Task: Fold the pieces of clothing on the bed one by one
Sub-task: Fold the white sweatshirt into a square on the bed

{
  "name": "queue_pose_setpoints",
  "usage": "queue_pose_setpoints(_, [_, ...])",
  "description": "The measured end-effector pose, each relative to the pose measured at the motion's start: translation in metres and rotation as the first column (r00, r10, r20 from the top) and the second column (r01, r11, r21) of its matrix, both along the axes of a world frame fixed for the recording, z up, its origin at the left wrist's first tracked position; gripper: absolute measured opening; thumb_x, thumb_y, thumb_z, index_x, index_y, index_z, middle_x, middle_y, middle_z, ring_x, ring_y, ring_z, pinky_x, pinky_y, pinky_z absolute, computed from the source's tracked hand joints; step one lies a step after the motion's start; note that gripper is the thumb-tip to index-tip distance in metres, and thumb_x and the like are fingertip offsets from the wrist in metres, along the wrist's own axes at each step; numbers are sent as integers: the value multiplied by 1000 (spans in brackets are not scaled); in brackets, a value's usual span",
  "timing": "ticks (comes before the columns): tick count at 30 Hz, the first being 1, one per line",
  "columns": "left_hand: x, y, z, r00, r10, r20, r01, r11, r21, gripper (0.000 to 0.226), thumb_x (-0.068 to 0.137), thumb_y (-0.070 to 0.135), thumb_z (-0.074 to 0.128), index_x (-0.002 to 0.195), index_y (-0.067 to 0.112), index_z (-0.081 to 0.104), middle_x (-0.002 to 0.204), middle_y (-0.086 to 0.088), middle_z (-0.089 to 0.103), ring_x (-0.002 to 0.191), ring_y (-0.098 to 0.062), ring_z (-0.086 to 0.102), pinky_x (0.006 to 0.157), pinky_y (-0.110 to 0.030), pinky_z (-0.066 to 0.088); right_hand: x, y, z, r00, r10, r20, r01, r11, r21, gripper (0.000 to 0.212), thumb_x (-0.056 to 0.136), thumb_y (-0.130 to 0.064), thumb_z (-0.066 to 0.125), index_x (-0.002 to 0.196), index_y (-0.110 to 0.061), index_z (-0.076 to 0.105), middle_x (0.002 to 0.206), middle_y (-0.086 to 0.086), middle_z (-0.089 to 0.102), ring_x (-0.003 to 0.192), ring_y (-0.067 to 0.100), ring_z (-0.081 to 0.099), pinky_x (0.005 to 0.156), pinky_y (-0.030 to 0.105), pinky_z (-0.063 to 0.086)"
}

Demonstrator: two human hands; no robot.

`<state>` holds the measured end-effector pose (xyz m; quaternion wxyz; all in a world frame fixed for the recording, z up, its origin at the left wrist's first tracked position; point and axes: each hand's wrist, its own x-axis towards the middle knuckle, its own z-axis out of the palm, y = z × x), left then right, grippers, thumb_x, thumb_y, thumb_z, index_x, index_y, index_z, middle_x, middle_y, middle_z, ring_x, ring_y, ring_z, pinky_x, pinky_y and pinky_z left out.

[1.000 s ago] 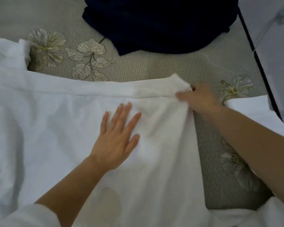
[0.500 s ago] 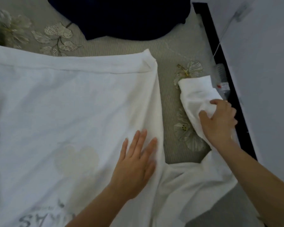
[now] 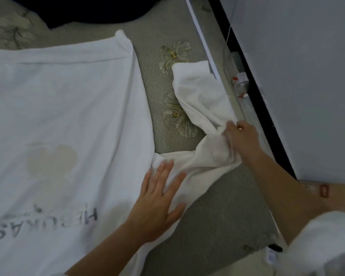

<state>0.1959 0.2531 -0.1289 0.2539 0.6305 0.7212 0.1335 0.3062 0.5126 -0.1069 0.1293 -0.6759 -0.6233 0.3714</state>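
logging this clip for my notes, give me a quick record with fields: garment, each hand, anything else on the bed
garment: white t-shirt, spread flat on the bedspread, print showing faintly through the fabric
left hand: flat, pressing the shirt near the sleeve's base
right hand: grips the bunched sleeve
other clothing: dark garment at the top of the view
fold state: sleeve not yet folded in

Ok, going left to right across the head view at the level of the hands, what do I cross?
White shirt body → left hand → bunched sleeve → right hand → black strip → grey wall.
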Motion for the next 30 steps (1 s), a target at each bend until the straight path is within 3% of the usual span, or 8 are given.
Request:
queue_pose_setpoints(3, [22,-3,2,982,-150,-111,150,989,-12,71,86,57,48,146,20,39,156,-10,25,145,-27,19,117,-54,12,40,7,20,909,-372,-190,414,866,280,35,95,-23,46,63,-20,31,67,-6,35,61,9,35,55,14,34])
queue_pose_setpoints(5, [35,-3,1,956,-227,-184,215,973,-83,74,72,55,65,134,15,56,149,-10,40,138,-27,36,109,-58,26,75,5,25,834,-492,-249,541,818,193,32,95,-21,47,65,-18,36,71,-3,41,66,10,43,64,16,45])
queue_pose_setpoints(11, [54,8,5,985,-94,-143,76,989,-124,36,59,29,88,92,25,74,115,-2,66,109,-20,62,93,-46,46,126,-9,16,784,-531,-322,507,847,-160,17,98,-22,51,104,-9,58,115,16,59,97,23,58,67,30,56])
queue_pose_setpoints(14, [56,4,4,975,-140,170,150,987,-48,19,83,30,65,102,28,63,133,4,48,129,-14,36,105,-36,26,136,0,15,723,-595,-351,583,798,-153,38,99,-23,45,128,3,49,130,26,53,83,18,55,84,35,53])
queue_pose_setpoints(17, [52,-4,5,917,-196,349,216,976,-21,14,84,32,62,98,28,61,133,11,49,128,-5,35,107,-28,23,155,-4,10,727,-615,-306,579,788,-209,42,99,-12,39,138,3,39,139,27,46,68,11,51,64,24,51])
queue_pose_setpoints(23, [60,-6,-5,954,-236,188,268,948,-173,41,87,32,56,127,29,47,129,10,46,119,-10,39,101,-25,31,176,-41,-18,792,-609,35,569,717,-402,44,94,-13,52,135,1,46,100,15,59,72,22,51,62,30,47])
queue_pose_setpoints(26, [78,0,-7,976,-214,40,218,949,-226,52,91,28,51,139,22,32,128,3,46,118,-16,42,98,-27,35,164,-43,-25,787,-616,-1,533,683,-500,63,91,-34,61,141,-3,41,118,14,56,98,28,57,82,39,52])
queue_pose_setpoints(30, [87,13,0,977,-166,135,192,959,-209,17,91,30,51,106,22,55,107,3,56,103,-15,49,89,-28,36,150,-40,-32,777,-630,-5,530,659,-534,60,90,-32,63,139,-2,44,138,14,49,122,32,49,98,41,45])
